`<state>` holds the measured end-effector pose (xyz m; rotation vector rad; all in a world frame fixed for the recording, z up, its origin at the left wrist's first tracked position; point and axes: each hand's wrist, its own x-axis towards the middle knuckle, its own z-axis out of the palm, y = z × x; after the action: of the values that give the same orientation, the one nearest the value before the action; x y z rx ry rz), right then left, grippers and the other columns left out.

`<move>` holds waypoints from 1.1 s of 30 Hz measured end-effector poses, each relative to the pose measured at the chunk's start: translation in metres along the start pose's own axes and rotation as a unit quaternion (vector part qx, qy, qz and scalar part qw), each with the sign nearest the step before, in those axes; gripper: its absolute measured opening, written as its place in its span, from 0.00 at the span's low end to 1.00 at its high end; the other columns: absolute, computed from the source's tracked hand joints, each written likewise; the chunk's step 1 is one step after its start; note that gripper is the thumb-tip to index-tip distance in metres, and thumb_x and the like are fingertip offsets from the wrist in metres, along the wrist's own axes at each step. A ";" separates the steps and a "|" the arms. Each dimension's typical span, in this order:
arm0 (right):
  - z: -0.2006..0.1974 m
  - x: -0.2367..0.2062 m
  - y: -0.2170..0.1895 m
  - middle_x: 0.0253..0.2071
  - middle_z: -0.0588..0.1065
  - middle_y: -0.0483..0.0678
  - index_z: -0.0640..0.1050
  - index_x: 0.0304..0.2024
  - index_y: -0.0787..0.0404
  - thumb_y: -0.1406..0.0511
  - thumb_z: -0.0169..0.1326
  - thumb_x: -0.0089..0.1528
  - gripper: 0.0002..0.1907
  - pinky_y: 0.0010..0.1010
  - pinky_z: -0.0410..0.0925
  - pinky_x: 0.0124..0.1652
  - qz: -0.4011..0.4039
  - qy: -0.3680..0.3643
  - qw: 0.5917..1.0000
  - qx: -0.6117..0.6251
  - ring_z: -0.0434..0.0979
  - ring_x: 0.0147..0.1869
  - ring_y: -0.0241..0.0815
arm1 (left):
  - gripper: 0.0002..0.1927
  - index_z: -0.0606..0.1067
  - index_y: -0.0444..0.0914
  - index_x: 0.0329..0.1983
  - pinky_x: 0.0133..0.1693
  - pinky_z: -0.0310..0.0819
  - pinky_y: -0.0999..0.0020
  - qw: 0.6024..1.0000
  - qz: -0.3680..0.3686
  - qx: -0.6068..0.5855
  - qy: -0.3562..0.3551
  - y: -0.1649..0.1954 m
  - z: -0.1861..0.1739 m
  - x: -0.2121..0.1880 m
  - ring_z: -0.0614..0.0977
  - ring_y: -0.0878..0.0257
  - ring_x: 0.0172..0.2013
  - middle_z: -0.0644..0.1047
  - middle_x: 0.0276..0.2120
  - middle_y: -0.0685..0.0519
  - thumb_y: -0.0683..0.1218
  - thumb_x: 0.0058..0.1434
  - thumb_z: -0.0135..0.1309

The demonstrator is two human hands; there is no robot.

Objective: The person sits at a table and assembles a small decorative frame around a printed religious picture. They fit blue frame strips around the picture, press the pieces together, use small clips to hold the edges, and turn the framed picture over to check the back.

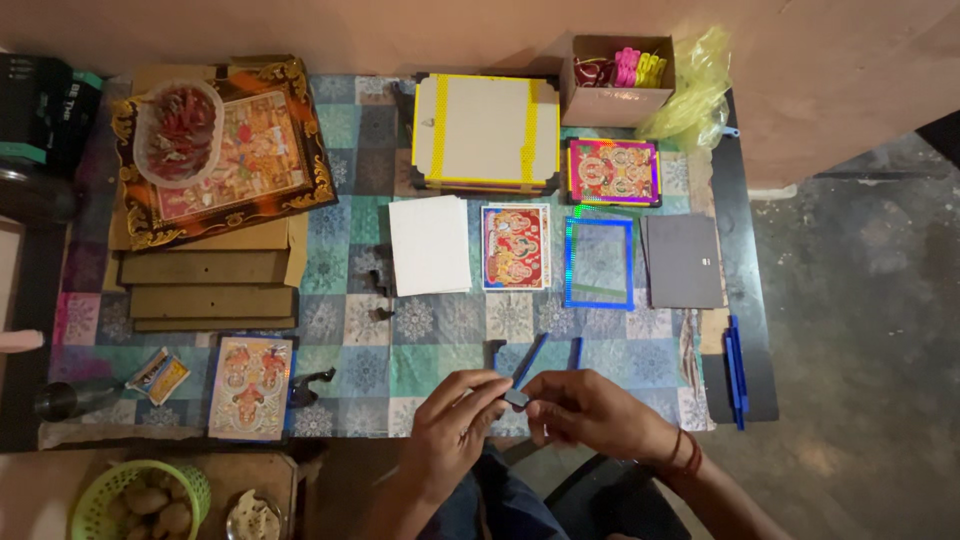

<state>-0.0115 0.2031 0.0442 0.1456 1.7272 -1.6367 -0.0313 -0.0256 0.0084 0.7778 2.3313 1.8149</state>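
Both my hands meet at the table's near edge. My left hand [455, 420] and my right hand [585, 410] pinch a small dark piece [517, 398] at the end of a blue frame strip [530, 360] that slants up from my fingers. A second blue strip [576, 352] lies just right of it. An empty blue frame [600, 263] lies on the patterned tablecloth [430, 350] beyond my hands, between a colourful print [515, 247] and a dark grey backing board [683, 260].
White sheets [430, 245], a yellow-taped stack of boards [487, 132], a framed picture [612, 172], a cardboard box of clips [617, 78], a large ornate frame with a bowl [180, 130] on it, brown boards [205, 275], another print [250, 388], blue strips [735, 365] at right.
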 end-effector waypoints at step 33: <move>0.006 0.011 0.014 0.27 0.81 0.43 0.83 0.37 0.69 0.67 0.55 0.65 0.11 0.25 0.74 0.34 0.004 0.131 0.988 -0.084 0.79 0.32 0.28 | 0.09 0.75 0.32 0.48 0.38 0.75 0.65 0.988 -0.134 -0.063 -0.033 -0.001 0.015 0.013 0.81 0.57 0.36 0.77 0.41 0.47 0.41 0.68 0.53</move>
<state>-0.0094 0.1962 0.0266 0.2972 2.0513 -1.5118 -0.0374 -0.0071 0.0062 0.4734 2.1355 1.7683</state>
